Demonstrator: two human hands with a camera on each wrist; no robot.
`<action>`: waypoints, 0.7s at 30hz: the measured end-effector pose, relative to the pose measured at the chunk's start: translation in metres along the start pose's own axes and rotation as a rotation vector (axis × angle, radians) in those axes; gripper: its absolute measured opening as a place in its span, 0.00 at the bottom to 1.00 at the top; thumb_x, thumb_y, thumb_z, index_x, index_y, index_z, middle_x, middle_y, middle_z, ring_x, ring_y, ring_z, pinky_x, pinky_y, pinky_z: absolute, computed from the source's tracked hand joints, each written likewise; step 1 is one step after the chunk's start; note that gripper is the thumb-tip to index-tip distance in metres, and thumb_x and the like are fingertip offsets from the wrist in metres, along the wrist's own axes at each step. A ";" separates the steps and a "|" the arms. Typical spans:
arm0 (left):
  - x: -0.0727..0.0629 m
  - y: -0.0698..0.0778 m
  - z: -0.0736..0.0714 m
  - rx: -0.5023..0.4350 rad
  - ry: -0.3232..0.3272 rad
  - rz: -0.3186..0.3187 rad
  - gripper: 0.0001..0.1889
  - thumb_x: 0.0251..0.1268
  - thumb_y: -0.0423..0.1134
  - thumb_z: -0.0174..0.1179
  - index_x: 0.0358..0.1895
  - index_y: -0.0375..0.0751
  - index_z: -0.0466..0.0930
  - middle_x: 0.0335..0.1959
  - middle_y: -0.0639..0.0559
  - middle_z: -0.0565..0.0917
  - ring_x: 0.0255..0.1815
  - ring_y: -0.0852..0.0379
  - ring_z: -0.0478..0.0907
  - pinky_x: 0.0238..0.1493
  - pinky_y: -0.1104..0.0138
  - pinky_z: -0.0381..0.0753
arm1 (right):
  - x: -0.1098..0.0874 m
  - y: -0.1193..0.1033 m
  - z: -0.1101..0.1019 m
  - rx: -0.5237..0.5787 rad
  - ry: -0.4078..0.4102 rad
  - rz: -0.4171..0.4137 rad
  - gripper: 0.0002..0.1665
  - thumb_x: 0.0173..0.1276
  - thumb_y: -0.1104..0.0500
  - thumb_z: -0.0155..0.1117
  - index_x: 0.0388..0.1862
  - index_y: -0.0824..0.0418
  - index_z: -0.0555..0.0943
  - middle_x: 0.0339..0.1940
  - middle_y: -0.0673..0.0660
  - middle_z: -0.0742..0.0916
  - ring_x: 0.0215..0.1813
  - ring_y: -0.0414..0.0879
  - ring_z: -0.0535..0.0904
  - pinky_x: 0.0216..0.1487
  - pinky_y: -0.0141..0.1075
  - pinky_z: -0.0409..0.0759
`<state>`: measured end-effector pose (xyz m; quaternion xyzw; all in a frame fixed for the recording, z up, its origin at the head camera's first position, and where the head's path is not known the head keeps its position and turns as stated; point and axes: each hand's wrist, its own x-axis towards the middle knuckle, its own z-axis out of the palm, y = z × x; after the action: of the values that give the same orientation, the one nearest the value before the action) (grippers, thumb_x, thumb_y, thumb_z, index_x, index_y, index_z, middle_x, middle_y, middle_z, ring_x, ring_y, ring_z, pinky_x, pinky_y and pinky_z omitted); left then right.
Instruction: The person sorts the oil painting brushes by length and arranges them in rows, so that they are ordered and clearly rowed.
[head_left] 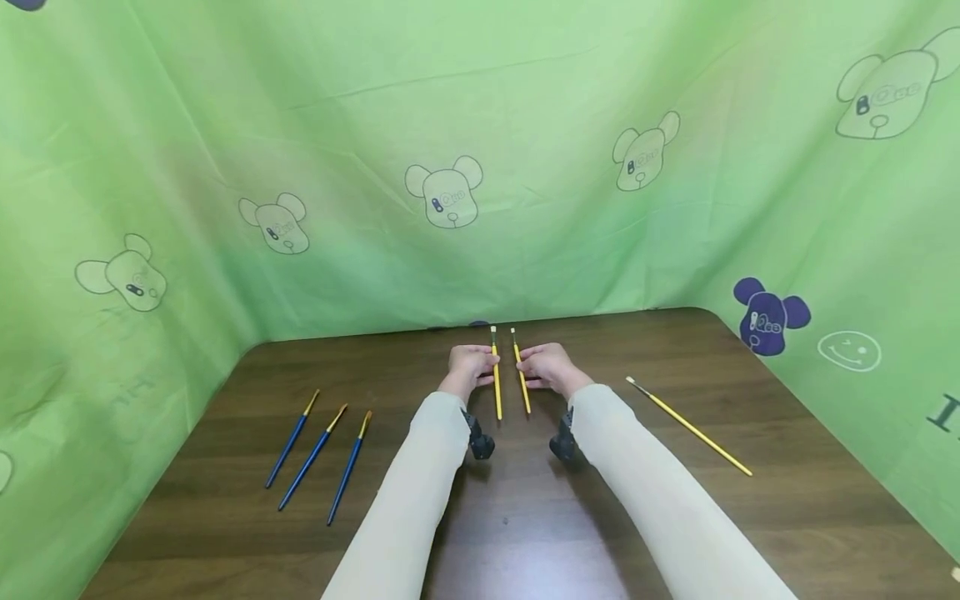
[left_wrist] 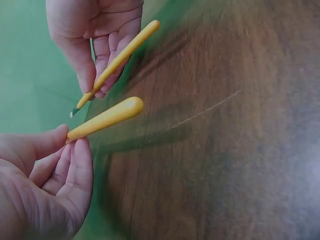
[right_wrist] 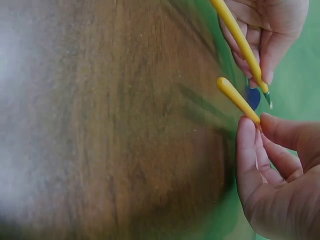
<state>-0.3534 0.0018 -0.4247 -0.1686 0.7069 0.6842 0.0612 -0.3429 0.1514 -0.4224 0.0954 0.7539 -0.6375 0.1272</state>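
Near the far edge of the table, my left hand [head_left: 471,367] pinches a yellow-handled paintbrush [head_left: 497,392] between thumb and fingertips. Its pale bristles point away from me. Just to the right, my right hand [head_left: 549,367] pinches a second yellow paintbrush [head_left: 523,387] in the same way, bristles also at the far end. The two brushes stand side by side, a small gap between them. In the left wrist view, the left hand's brush [left_wrist: 112,117] shows its rounded handle end raised over the wood. The right wrist view shows the right hand's brush [right_wrist: 237,99] likewise, casting a shadow.
Three blue-handled paintbrushes [head_left: 312,458] lie slanted on the table's left side. Another yellow paintbrush [head_left: 693,429] lies diagonally at the right. A green cloth [head_left: 540,250] with printed bear heads hangs behind and beside the brown wooden table [head_left: 510,533].
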 end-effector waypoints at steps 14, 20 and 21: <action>0.012 0.002 0.009 0.123 0.061 -0.047 0.10 0.55 0.24 0.68 0.40 0.36 0.86 0.30 0.47 0.86 0.31 0.56 0.82 0.25 0.65 0.83 | 0.011 0.002 0.006 -0.104 0.114 -0.007 0.20 0.67 0.70 0.62 0.58 0.70 0.78 0.42 0.60 0.83 0.40 0.46 0.79 0.34 0.34 0.84; 0.010 0.000 0.009 0.120 0.064 -0.042 0.10 0.54 0.23 0.68 0.40 0.35 0.86 0.30 0.47 0.86 0.31 0.57 0.82 0.25 0.66 0.83 | 0.010 0.005 0.009 -0.117 0.147 -0.019 0.19 0.66 0.70 0.63 0.56 0.71 0.79 0.45 0.63 0.83 0.40 0.48 0.80 0.33 0.34 0.84; 0.010 -0.001 0.009 0.127 0.064 -0.041 0.10 0.54 0.24 0.69 0.40 0.35 0.86 0.30 0.47 0.86 0.31 0.57 0.82 0.25 0.66 0.83 | 0.009 0.005 0.010 -0.116 0.151 -0.021 0.19 0.66 0.70 0.63 0.56 0.71 0.79 0.45 0.64 0.83 0.40 0.48 0.81 0.33 0.33 0.84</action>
<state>-0.3637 0.0093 -0.4289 -0.2007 0.7468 0.6309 0.0630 -0.3490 0.1425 -0.4315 0.1279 0.7979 -0.5851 0.0685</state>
